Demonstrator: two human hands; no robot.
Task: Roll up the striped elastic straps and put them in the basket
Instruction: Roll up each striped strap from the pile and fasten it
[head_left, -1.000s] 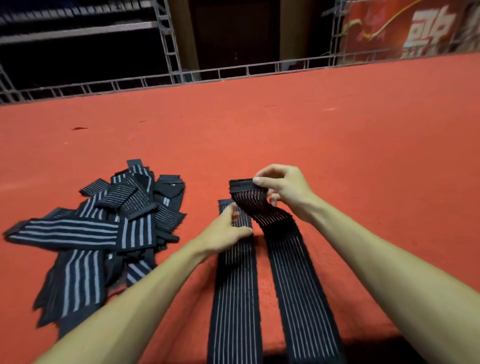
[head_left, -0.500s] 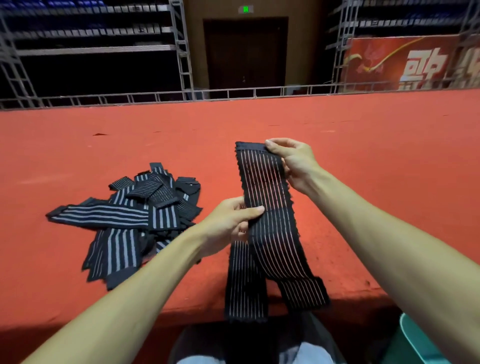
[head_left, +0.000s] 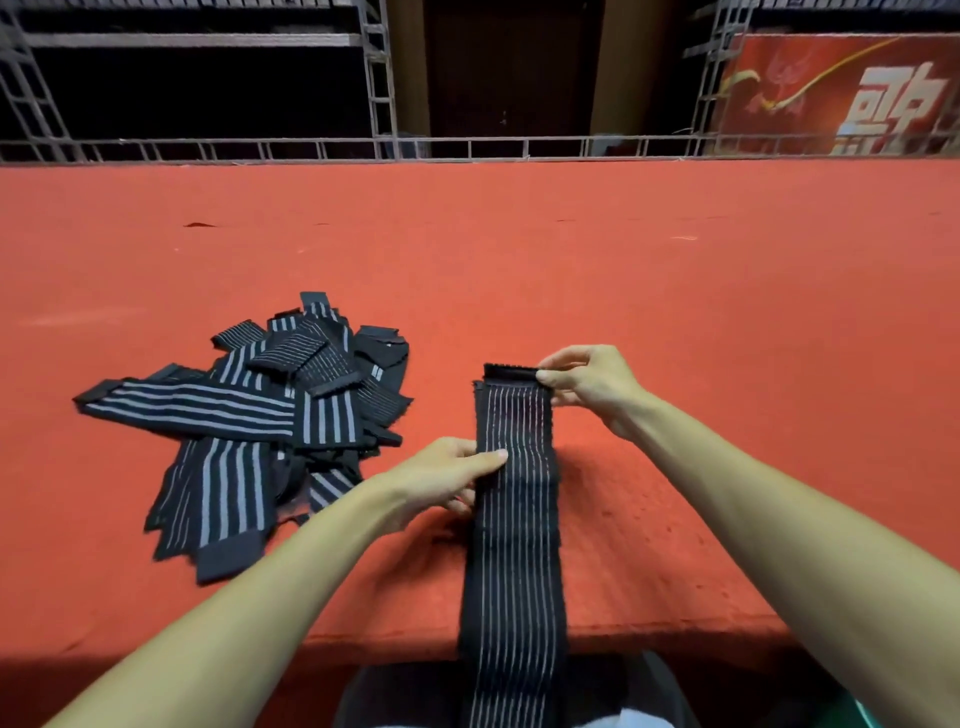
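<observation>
Red carpet-like cloth (head_left: 675, 312) covers the broad work surface, with a metal truss railing (head_left: 467, 148) and a red banner (head_left: 841, 93) behind it. One striped elastic strap (head_left: 514, 519) lies lengthwise in front of the person, its near end hanging off the table edge toward the lap, likely so the full length feeds straight into the roll. The right hand (head_left: 587, 384) pinches the strap's far end, which is turned over into a first small fold, thumb and fingertips closed on that fold to start a tight core. The left hand (head_left: 441, 478) grips the strap's left edge partway down, thumb on top, probably to hold it flat and taut. The pile of loose straps (head_left: 249, 415) waits to the left, well apart; no basket can be made out clearly. Half a second ago the strap was lifted and stretched upright between the hands; now it is laid down on the cloth, and the two lengths seen side by side are stacked into one band
</observation>
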